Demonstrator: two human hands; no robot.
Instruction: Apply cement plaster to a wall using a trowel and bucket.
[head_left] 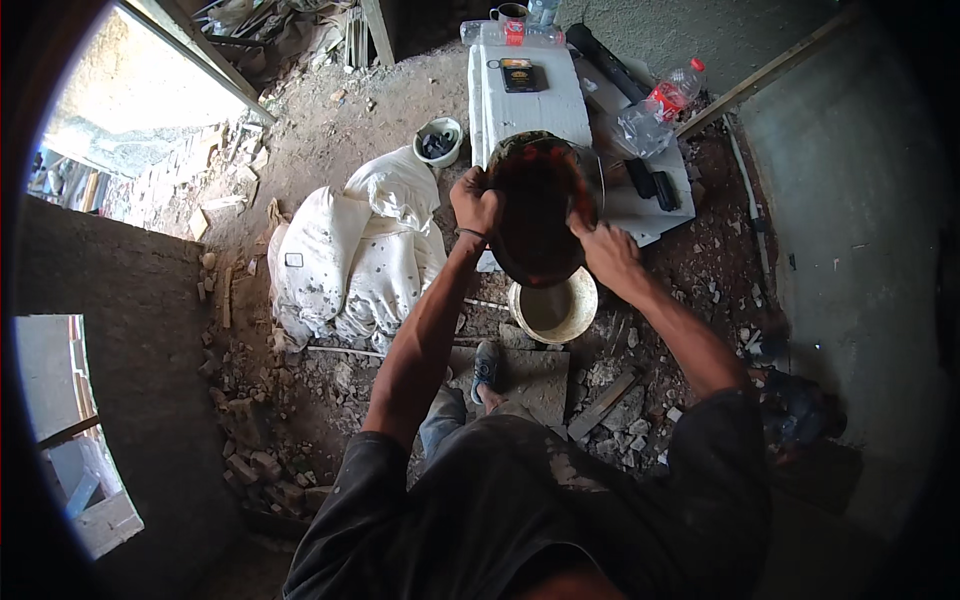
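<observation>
Both my hands grip the rim of a dark, dirt-caked bucket with reddish patches inside; its mouth faces up toward me. My left hand is closed on its left rim and wears a dark wristband. On the right rim my right hand is closed too. Below the dark bucket, and partly hidden by it, stands a pale bucket with greyish contents that I cannot identify. Whether the two buckets touch is unclear.
Stained white sacks lie at left, near a small white pail holding dark pieces. A white slab carries a small black pack. A plastic bottle lies at right. Rubble and a wood offcut litter the ground.
</observation>
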